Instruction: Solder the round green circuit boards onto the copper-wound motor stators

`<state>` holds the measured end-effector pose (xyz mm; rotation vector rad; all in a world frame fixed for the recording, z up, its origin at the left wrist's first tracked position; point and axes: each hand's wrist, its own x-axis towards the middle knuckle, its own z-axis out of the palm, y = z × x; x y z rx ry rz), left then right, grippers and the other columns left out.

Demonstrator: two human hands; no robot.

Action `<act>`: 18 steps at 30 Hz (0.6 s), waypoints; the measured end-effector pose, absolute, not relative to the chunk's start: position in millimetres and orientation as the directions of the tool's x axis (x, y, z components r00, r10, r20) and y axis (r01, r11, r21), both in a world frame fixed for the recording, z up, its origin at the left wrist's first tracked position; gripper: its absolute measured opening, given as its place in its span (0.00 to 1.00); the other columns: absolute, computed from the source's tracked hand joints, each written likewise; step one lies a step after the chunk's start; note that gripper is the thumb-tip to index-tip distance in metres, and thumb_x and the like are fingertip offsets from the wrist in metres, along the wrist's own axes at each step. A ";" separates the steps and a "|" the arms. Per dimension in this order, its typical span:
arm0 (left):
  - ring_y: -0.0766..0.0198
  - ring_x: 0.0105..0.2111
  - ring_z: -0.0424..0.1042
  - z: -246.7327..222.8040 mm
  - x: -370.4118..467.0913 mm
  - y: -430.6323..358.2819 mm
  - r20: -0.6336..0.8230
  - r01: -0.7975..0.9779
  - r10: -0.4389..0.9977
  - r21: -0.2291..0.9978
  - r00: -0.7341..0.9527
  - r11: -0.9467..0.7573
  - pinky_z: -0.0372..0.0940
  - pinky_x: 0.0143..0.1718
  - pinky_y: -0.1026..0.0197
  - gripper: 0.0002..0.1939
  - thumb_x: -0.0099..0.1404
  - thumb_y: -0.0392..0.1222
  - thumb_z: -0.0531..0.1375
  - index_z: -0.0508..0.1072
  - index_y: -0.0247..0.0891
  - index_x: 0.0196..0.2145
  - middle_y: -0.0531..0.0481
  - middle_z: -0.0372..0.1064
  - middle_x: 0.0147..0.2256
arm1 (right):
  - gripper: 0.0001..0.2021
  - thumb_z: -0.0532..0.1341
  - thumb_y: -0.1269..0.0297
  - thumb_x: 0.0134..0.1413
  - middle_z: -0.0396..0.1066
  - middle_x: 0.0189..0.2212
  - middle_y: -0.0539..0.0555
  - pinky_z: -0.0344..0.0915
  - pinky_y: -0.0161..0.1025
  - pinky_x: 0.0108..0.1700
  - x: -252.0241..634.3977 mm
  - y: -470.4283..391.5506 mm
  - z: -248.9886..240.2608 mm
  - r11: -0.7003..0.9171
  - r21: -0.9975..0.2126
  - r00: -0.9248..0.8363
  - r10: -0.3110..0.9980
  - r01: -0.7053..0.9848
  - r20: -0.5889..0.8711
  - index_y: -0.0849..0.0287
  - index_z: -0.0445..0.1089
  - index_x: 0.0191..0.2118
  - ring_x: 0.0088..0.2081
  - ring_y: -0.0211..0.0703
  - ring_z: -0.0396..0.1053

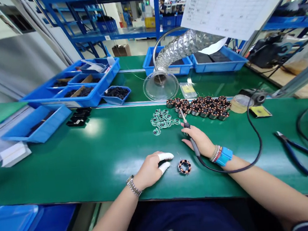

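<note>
My right hand point(200, 139) holds a soldering iron point(193, 140), its metal tip pointing away toward the rows of copper-wound motor stators point(204, 107). The iron's black cable loops over my right forearm. My left hand point(150, 171) rests low over the green table, thumb and forefinger in white finger cots and held apart, with nothing between them. Just right of those fingertips, a single stator point(184, 167) lies on the table, apart from both hands. Beyond my hands is a loose pile of small round green circuit boards point(162, 119).
A clear fume hood point(161, 85) on a foil duct hangs beyond the boards. Blue-handled cutters point(293, 149) lie at right, near a yellow sponge point(260, 111). Blue bins point(39, 123) of black parts stand at left. A paper sheet point(230, 6) hangs upper right.
</note>
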<state>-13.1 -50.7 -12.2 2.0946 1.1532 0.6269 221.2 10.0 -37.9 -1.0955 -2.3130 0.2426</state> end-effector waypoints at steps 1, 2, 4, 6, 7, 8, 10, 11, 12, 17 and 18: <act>0.64 0.39 0.71 -11.1 -11.8 -51.9 0.073 0.536 0.855 0.750 0.514 -0.387 0.65 0.43 0.62 0.12 0.59 0.35 0.55 0.73 0.41 0.41 0.51 0.73 0.39 | 0.17 0.55 0.68 0.52 0.62 0.50 0.59 0.61 0.50 0.50 220.7 10.3 -37.0 0.642 -0.383 -0.499 0.762 0.664 0.412 0.54 0.58 0.50 0.51 0.51 0.61; 0.64 0.39 0.71 -10.4 -10.7 -52.9 0.060 0.535 0.852 0.755 0.520 -0.379 0.65 0.43 0.62 0.11 0.59 0.36 0.56 0.73 0.41 0.40 0.51 0.73 0.39 | 0.17 0.55 0.67 0.52 0.63 0.49 0.60 0.61 0.50 0.49 219.8 11.3 -36.2 0.635 -0.380 -0.492 0.768 0.673 0.410 0.55 0.59 0.49 0.49 0.51 0.62; 0.64 0.38 0.72 -10.3 -9.2 -54.1 0.052 0.548 0.857 0.748 0.514 -0.374 0.65 0.42 0.62 0.10 0.59 0.38 0.56 0.74 0.41 0.39 0.51 0.74 0.38 | 0.15 0.54 0.67 0.53 0.65 0.47 0.60 0.62 0.51 0.48 218.2 13.8 -35.1 0.617 -0.380 -0.477 0.781 0.689 0.403 0.56 0.61 0.48 0.48 0.53 0.63; 0.64 0.36 0.72 -11.1 -8.6 -54.6 0.057 0.563 0.866 0.739 0.497 -0.371 0.65 0.41 0.63 0.09 0.59 0.39 0.56 0.75 0.41 0.37 0.51 0.74 0.36 | 0.15 0.54 0.69 0.53 0.65 0.46 0.61 0.63 0.52 0.47 217.9 15.1 -35.1 0.601 -0.390 -0.464 0.794 0.698 0.393 0.56 0.61 0.48 0.46 0.52 0.64; 0.64 0.36 0.72 -11.4 -8.5 -54.8 0.061 0.562 0.869 0.740 0.491 -0.369 0.66 0.40 0.63 0.09 0.59 0.40 0.56 0.75 0.41 0.37 0.51 0.75 0.36 | 0.16 0.53 0.69 0.53 0.66 0.46 0.61 0.64 0.51 0.46 218.5 14.8 -35.4 0.595 -0.397 -0.460 0.799 0.699 0.387 0.56 0.60 0.49 0.45 0.52 0.65; 0.64 0.35 0.73 -11.5 -8.5 -54.9 0.065 0.555 0.870 0.746 0.489 -0.367 0.66 0.39 0.63 0.09 0.59 0.40 0.56 0.75 0.41 0.36 0.51 0.75 0.36 | 0.16 0.53 0.70 0.53 0.65 0.46 0.61 0.65 0.50 0.45 219.4 13.8 -35.9 0.590 -0.406 -0.458 0.803 0.698 0.381 0.56 0.59 0.49 0.45 0.51 0.66; 0.64 0.35 0.73 -11.2 -8.2 -55.5 0.068 0.533 0.866 0.764 0.496 -0.365 0.66 0.38 0.63 0.09 0.60 0.40 0.56 0.76 0.41 0.35 0.52 0.75 0.35 | 0.17 0.53 0.71 0.53 0.65 0.47 0.60 0.65 0.48 0.46 222.0 9.5 -37.1 0.586 -0.423 -0.457 0.808 0.691 0.373 0.56 0.59 0.50 0.46 0.49 0.66; 0.64 0.35 0.73 -11.1 -8.0 -56.3 0.066 0.523 0.863 0.771 0.501 -0.363 0.66 0.38 0.63 0.09 0.59 0.40 0.56 0.76 0.41 0.34 0.52 0.75 0.35 | 0.17 0.52 0.71 0.53 0.65 0.48 0.59 0.65 0.47 0.47 223.4 6.3 -37.7 0.585 -0.431 -0.456 0.809 0.687 0.371 0.55 0.59 0.50 0.47 0.49 0.66; 0.63 0.35 0.73 -11.3 -7.9 -57.6 0.062 0.520 0.864 0.776 0.499 -0.356 0.67 0.38 0.63 0.08 0.59 0.40 0.56 0.76 0.41 0.34 0.52 0.75 0.35 | 0.17 0.53 0.71 0.53 0.65 0.48 0.58 0.65 0.46 0.48 224.8 2.8 -38.2 0.584 -0.439 -0.455 0.810 0.683 0.370 0.55 0.59 0.50 0.47 0.48 0.66; 0.63 0.33 0.74 -18.8 -7.7 -76.3 0.018 0.532 0.951 0.825 0.310 -0.189 0.69 0.36 0.62 0.11 0.58 0.39 0.57 0.72 0.37 0.40 0.49 0.75 0.35 | 0.16 0.54 0.70 0.53 0.65 0.49 0.58 0.64 0.45 0.50 229.8 -18.1 -36.7 0.575 -0.470 -0.439 0.817 0.669 0.374 0.54 0.59 0.49 0.50 0.47 0.65; 0.64 0.32 0.74 -20.9 -7.5 -82.3 0.026 0.527 0.959 0.831 0.284 -0.179 0.69 0.35 0.63 0.12 0.58 0.38 0.57 0.71 0.36 0.42 0.49 0.75 0.35 | 0.16 0.55 0.69 0.53 0.64 0.49 0.58 0.64 0.46 0.49 230.2 -22.7 -34.8 0.573 -0.475 -0.434 0.818 0.668 0.377 0.55 0.59 0.49 0.49 0.47 0.65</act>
